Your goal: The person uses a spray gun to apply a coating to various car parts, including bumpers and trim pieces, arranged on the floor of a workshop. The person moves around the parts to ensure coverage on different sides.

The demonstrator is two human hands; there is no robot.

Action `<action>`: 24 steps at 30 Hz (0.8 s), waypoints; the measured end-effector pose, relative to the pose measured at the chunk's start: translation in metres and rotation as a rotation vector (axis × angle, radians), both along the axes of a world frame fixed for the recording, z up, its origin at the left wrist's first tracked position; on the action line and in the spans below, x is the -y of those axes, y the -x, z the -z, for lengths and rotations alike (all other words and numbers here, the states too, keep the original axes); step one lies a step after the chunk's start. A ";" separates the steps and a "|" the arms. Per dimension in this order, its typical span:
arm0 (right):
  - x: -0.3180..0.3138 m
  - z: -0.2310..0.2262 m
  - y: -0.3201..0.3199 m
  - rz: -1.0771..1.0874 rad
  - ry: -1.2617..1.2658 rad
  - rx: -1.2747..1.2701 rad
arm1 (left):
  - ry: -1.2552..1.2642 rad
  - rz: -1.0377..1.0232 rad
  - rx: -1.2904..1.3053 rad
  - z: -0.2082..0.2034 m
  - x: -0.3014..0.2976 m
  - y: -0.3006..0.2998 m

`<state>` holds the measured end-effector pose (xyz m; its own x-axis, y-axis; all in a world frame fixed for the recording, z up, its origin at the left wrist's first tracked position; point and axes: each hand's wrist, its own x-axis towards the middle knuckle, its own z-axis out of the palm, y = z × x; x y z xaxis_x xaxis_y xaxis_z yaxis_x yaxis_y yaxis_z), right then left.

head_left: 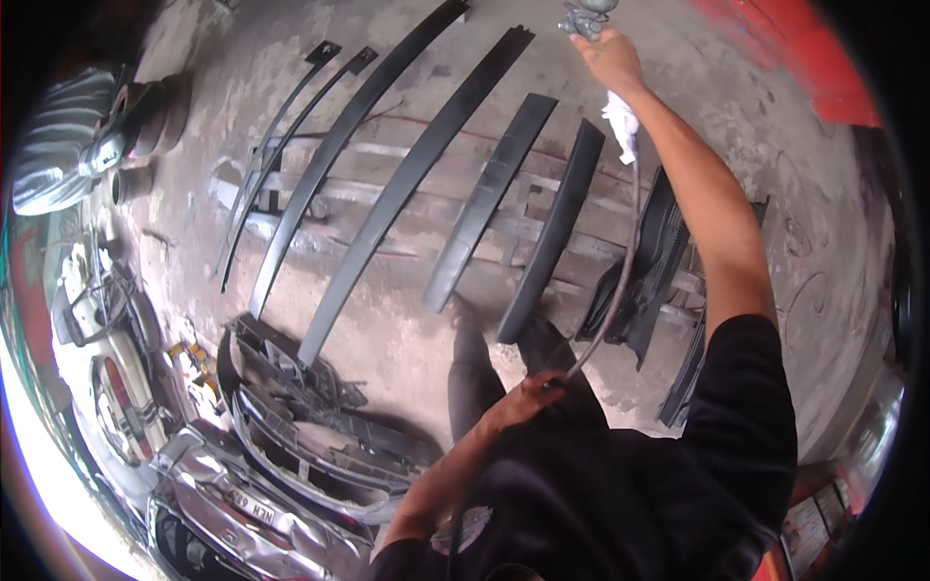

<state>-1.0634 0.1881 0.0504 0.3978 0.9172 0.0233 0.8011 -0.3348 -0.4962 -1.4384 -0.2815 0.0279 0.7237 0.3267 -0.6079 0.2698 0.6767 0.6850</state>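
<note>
My right hand (612, 60), arm stretched far forward, is closed around a grey metal spray gun (583, 21) at the top edge of the view. A white cloth (622, 124) hangs just below that hand, by the upper end of a dark hose (628, 261). Close to my body, my left hand (531, 399) grips the lower part of this hose. Left of the hose, a short dark trim strip (556, 232) and a wider one (492, 203) lie across a low metal rack (387, 198). Longer dark strips (417, 189) rest beside them.
Black slotted plastic panels (651, 271) lie on the rack's right end. Dark bumper parts (310, 436) and a silver car panel (242, 494) sit at the lower left. Tyres (160, 116) and a silver ribbed sheet (63, 140) stand at the left. A red surface (814, 58) borders the upper right.
</note>
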 end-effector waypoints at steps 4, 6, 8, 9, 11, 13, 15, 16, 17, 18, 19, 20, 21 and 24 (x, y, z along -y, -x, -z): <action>0.050 -0.024 0.046 -0.183 0.172 -0.274 | -0.138 0.150 -0.048 -0.014 -0.007 0.002; 0.077 -0.033 0.083 -0.285 0.217 -0.366 | -0.200 0.175 -0.024 -0.006 0.004 0.006; 0.102 -0.035 0.111 -0.392 0.273 -0.526 | -0.240 0.259 -0.020 0.014 0.022 0.016; 0.113 -0.035 0.121 -0.432 0.304 -0.637 | -0.226 0.291 -0.044 0.018 0.027 0.020; 0.134 -0.052 0.133 -0.501 0.347 -0.946 | -0.203 0.354 -0.100 0.023 0.034 0.029; 0.138 -0.047 0.123 -0.538 0.378 -0.948 | -0.208 0.376 -0.095 0.026 0.037 0.030; 0.138 -0.034 0.105 -0.518 0.384 -0.902 | -0.217 0.365 -0.111 0.026 0.036 0.028; 0.136 -0.028 0.094 -0.419 0.346 -0.894 | -0.222 0.338 -0.128 0.018 0.034 0.025; 0.128 -0.025 0.078 -0.289 0.387 -0.780 | -0.226 0.311 -0.145 0.012 0.031 0.021; 0.118 -0.014 0.058 -0.218 0.361 -0.709 | -0.235 0.286 -0.148 0.006 0.028 0.017; 0.108 0.000 0.036 -0.147 0.336 -0.638 | -0.243 0.261 -0.152 0.002 0.025 0.013; 0.094 0.013 0.012 -0.059 0.250 -0.471 | -0.251 0.238 -0.152 -0.002 0.022 0.008; 0.085 0.021 -0.008 0.027 0.163 -0.304 | -0.258 0.209 -0.170 -0.006 0.018 0.003; 0.077 0.008 -0.029 0.192 -0.018 -0.163 | -0.239 0.123 -0.241 -0.018 0.013 -0.006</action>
<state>-1.0346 0.1115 0.0420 0.5644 0.8245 -0.0400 0.6325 -0.4631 -0.6209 -1.4327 -0.2943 0.0460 0.6114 0.3994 -0.6831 0.5127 0.4576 0.7264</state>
